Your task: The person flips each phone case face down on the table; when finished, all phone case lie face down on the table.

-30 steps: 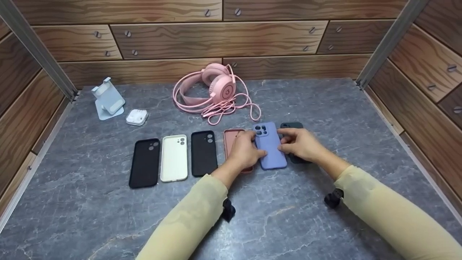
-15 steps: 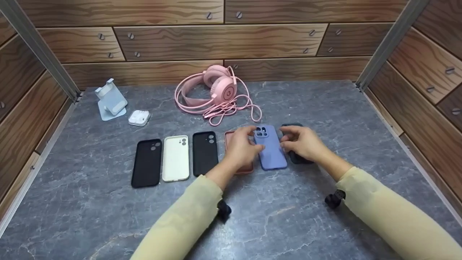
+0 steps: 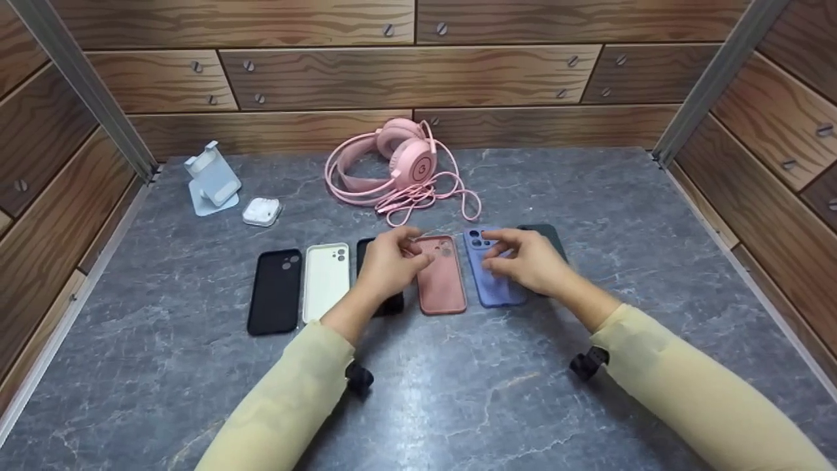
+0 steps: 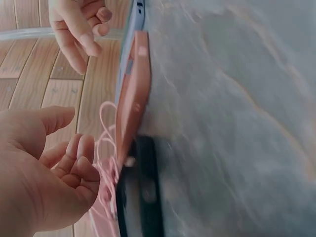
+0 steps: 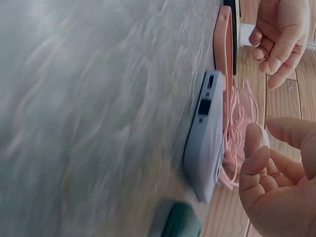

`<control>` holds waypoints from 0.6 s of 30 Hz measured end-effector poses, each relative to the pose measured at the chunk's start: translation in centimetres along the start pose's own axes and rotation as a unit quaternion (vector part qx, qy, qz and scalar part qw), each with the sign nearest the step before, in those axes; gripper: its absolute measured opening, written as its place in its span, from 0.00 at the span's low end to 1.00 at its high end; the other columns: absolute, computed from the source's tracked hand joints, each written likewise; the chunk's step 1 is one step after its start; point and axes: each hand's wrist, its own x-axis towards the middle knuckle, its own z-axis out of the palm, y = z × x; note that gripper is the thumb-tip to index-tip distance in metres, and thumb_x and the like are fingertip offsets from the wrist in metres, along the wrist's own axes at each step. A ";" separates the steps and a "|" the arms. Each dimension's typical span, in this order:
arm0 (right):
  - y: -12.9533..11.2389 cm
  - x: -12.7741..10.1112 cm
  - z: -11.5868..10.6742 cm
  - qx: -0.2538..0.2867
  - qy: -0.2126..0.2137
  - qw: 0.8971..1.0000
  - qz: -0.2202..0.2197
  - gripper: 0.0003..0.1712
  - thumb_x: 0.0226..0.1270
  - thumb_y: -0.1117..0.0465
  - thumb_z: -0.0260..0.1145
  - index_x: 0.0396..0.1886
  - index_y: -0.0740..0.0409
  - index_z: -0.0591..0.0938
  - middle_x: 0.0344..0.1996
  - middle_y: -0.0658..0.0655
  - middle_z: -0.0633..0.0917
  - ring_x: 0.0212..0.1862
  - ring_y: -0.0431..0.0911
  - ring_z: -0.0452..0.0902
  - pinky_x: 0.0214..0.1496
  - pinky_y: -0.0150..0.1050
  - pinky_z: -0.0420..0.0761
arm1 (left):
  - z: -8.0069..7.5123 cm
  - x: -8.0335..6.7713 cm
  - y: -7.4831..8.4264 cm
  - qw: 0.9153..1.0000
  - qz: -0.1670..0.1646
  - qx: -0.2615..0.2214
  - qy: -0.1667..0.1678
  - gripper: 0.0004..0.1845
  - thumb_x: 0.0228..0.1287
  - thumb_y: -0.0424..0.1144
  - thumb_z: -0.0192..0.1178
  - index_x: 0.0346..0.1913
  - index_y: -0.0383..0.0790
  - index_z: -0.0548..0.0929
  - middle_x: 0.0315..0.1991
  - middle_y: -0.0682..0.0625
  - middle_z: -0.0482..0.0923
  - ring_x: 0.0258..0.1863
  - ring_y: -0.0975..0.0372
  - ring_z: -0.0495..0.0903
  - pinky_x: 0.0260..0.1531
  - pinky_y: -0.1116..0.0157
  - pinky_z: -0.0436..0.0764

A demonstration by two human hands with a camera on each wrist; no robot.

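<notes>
Several phone cases lie in a row on the grey marbled table. My left hand (image 3: 389, 265) hovers over the second black case (image 3: 390, 306), partly covering it, its thumb near the pink case (image 3: 442, 278); the fingers are loosely bent around nothing. Above the blue-violet case (image 3: 487, 281) is my right hand (image 3: 529, 261), also holding nothing, with a gap between thumb and fingertips. It hides part of the dark green case (image 3: 546, 235) behind it. Both wrist views show each hand apart from the cases. Further left lie a white case (image 3: 327, 281) and another black case (image 3: 274, 291).
Pink headphones (image 3: 413, 162) with a coiled cable lie behind the row. A pale blue stand (image 3: 214, 176) and a small white earphone box (image 3: 261, 212) are at the back left. Wood-patterned walls (image 3: 405, 78) enclose the table.
My left hand has moved left from the pink case to over the black one, uncovering the pink case. My right hand has shifted left from beside the blue-violet case to above it.
</notes>
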 end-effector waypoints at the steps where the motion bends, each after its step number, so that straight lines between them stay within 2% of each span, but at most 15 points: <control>1: -0.1 0.1 0.2 -0.001 -0.002 1.000 0.000 0.31 0.60 0.59 0.73 0.63 0.57 0.77 0.38 0.54 0.86 0.32 0.44 0.83 0.31 0.35 0.80 | -0.1 0.0 -0.2 1.000 -0.002 -0.001 -0.002 0.22 0.56 0.37 0.71 0.55 0.36 0.82 0.33 0.49 0.83 0.32 0.61 0.80 0.34 0.66 0.80; 8: -0.7 0.8 2.1 0.004 -0.022 1.000 0.003 0.31 0.59 0.60 0.72 0.64 0.59 0.77 0.37 0.54 0.86 0.33 0.44 0.84 0.32 0.37 0.81 | -0.1 -0.2 -1.8 1.000 -0.022 0.007 -0.013 0.22 0.56 0.36 0.71 0.54 0.35 0.81 0.33 0.49 0.84 0.32 0.61 0.82 0.35 0.64 0.81; 18: -0.5 1.7 3.9 0.007 -0.041 0.999 0.013 0.31 0.58 0.64 0.72 0.63 0.61 0.77 0.34 0.55 0.86 0.32 0.43 0.81 0.34 0.36 0.80 | 0.0 -0.1 -2.6 0.999 -0.043 0.009 -0.032 0.25 0.54 0.38 0.73 0.56 0.36 0.81 0.34 0.49 0.82 0.30 0.62 0.79 0.30 0.66 0.78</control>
